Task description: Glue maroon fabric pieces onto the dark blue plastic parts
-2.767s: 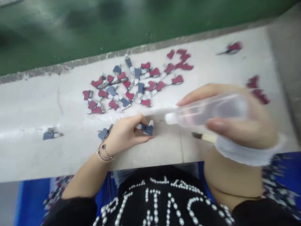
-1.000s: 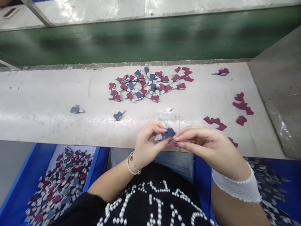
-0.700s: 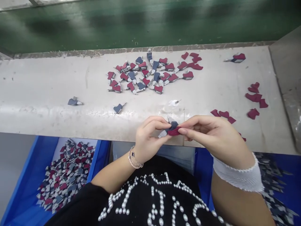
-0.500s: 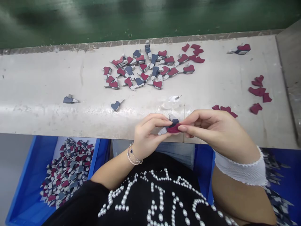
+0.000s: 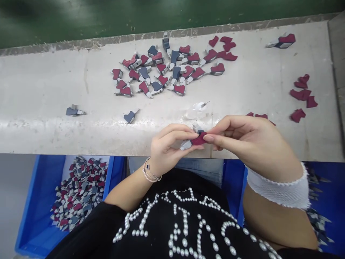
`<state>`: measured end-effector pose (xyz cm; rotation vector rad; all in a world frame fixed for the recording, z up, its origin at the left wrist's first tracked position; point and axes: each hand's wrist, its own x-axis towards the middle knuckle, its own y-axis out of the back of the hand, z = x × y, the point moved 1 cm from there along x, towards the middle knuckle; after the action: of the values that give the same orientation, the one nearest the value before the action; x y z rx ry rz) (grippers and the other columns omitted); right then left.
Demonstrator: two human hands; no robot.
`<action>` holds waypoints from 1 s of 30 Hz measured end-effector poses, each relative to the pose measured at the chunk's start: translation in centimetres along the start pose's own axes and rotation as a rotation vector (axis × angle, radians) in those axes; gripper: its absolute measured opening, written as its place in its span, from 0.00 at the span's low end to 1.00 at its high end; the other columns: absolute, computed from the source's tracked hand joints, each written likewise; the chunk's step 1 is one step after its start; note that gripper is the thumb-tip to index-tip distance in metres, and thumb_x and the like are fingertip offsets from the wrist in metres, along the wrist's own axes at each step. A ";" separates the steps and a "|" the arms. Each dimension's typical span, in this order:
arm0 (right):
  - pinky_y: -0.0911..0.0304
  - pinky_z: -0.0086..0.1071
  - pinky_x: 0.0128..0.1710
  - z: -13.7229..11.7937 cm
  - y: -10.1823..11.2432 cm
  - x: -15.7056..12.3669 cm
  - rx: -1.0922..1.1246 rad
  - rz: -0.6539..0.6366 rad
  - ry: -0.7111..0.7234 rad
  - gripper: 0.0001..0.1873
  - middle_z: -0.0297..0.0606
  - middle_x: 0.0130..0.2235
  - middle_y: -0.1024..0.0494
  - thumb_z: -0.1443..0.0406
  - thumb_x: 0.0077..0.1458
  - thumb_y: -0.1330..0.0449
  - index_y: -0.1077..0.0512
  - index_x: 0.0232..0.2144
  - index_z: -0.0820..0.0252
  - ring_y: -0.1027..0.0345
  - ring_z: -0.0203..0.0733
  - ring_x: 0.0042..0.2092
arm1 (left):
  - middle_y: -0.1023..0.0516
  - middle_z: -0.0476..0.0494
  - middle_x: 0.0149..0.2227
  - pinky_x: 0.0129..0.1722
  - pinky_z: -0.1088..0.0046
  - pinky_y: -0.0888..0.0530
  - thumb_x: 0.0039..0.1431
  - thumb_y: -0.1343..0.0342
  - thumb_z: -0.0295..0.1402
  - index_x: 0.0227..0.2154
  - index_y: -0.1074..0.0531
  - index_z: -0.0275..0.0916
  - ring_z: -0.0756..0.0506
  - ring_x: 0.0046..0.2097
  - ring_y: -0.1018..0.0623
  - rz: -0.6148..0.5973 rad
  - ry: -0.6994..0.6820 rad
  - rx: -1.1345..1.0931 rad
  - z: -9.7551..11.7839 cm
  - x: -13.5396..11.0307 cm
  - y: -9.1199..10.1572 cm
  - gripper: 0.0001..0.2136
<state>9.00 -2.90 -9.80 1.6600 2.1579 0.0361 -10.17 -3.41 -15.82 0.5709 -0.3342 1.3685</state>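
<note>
Close to the bench's front edge, my left hand is closed on a small grey-and-navy plastic part, held between thumb and fingers. Against that part lies a maroon cover piece, its right end pinched by the thumb and index finger of my right hand. Fingers hide some of where the two meet. Just beyond my hands, a clear needle-tipped bottle lies on the bench. Loose maroon pieces show partly behind my right hand.
Assembled maroon and navy parts cluster on the pale bench. More maroon pieces lie at right. A blue bin of parts stands below left, another blue bin below right. A green surface borders the back.
The view has shifted slightly. Both hands still hold the joined pieces, and the part has turned a little, with the maroon piece showing a broader face.
</note>
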 end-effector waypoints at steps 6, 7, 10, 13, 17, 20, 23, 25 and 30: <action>0.30 0.17 0.25 -0.2 -0.2 -0.6 -0.115 0.080 0.063 0.11 0.31 0.28 0.21 0.55 0.54 0.32 0.21 0.29 0.56 0.26 0.31 0.28 | 0.19 0.46 0.38 0.41 0.71 0.18 0.50 0.30 0.30 0.42 0.23 0.42 0.48 0.40 0.19 0.000 -0.021 -0.009 0.2 0.0 0.2 0.15; 0.30 0.17 0.26 -0.3 -0.3 -0.7 -0.135 0.095 0.078 0.11 0.31 0.28 0.21 0.55 0.55 0.33 0.21 0.29 0.55 0.26 0.31 0.28 | 0.19 0.46 0.38 0.41 0.70 0.18 0.49 0.29 0.30 0.42 0.23 0.42 0.48 0.41 0.19 0.003 -0.015 -0.019 0.2 0.0 0.2 0.16; 0.31 0.18 0.26 -0.5 -0.5 -1.1 -0.189 0.132 0.122 0.09 0.30 0.29 0.21 0.56 0.55 0.33 0.21 0.30 0.54 0.27 0.30 0.29 | 0.19 0.45 0.39 0.42 0.69 0.18 0.48 0.29 0.28 0.43 0.23 0.42 0.48 0.42 0.19 0.012 0.012 -0.056 0.1 -0.1 0.2 0.18; 0.30 0.19 0.27 -0.7 -0.6 -1.1 -0.197 0.147 0.130 0.09 0.31 0.30 0.21 0.56 0.56 0.34 0.21 0.31 0.54 0.27 0.30 0.29 | 0.19 0.45 0.40 0.43 0.69 0.18 0.47 0.28 0.25 0.43 0.23 0.42 0.47 0.43 0.19 0.022 0.028 -0.074 0.1 -0.2 0.2 0.19; 0.31 0.21 0.27 -0.7 -0.4 -1.0 -0.185 0.123 0.118 0.11 0.32 0.29 0.21 0.55 0.57 0.35 0.22 0.30 0.56 0.27 0.31 0.29 | 0.19 0.46 0.40 0.44 0.70 0.18 0.46 0.28 0.24 0.43 0.23 0.43 0.48 0.43 0.20 0.021 0.027 -0.074 0.1 -0.2 0.1 0.20; 0.30 0.22 0.28 -0.6 -0.3 -0.9 -0.135 0.075 0.126 0.12 0.33 0.32 0.23 0.56 0.54 0.33 0.26 0.34 0.57 0.28 0.33 0.32 | 0.19 0.45 0.40 0.45 0.70 0.19 0.47 0.29 0.22 0.43 0.23 0.41 0.48 0.43 0.20 0.011 0.026 -0.104 0.3 -0.2 0.0 0.20; 0.27 0.24 0.37 -0.3 -0.3 -0.9 -0.079 -0.012 0.100 0.20 0.34 0.39 0.23 0.58 0.53 0.32 0.28 0.47 0.54 0.27 0.35 0.38 | 0.19 0.46 0.40 0.45 0.71 0.18 0.47 0.30 0.20 0.44 0.23 0.41 0.49 0.43 0.20 0.002 0.040 -0.148 0.5 -0.1 0.1 0.20; 0.27 0.23 0.41 -0.1 -0.3 -0.9 -0.058 -0.069 0.072 0.23 0.32 0.43 0.23 0.59 0.55 0.33 0.30 0.53 0.50 0.27 0.34 0.41 | 0.20 0.46 0.40 0.45 0.73 0.19 0.46 0.30 0.18 0.43 0.22 0.40 0.49 0.43 0.20 -0.002 0.047 -0.190 0.7 0.0 0.2 0.21; 0.30 0.15 0.35 -0.2 -0.3 -0.9 0.035 -0.151 0.051 0.17 0.29 0.38 0.22 0.63 0.56 0.34 0.28 0.49 0.52 0.27 0.28 0.37 | 0.20 0.47 0.39 0.46 0.76 0.20 0.43 0.30 0.15 0.43 0.22 0.39 0.50 0.43 0.20 0.000 0.072 -0.246 0.8 0.2 0.2 0.23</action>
<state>8.82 -3.82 -9.42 1.5256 2.3284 -0.0023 -10.27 -3.71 -14.98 0.3173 -0.4369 1.3204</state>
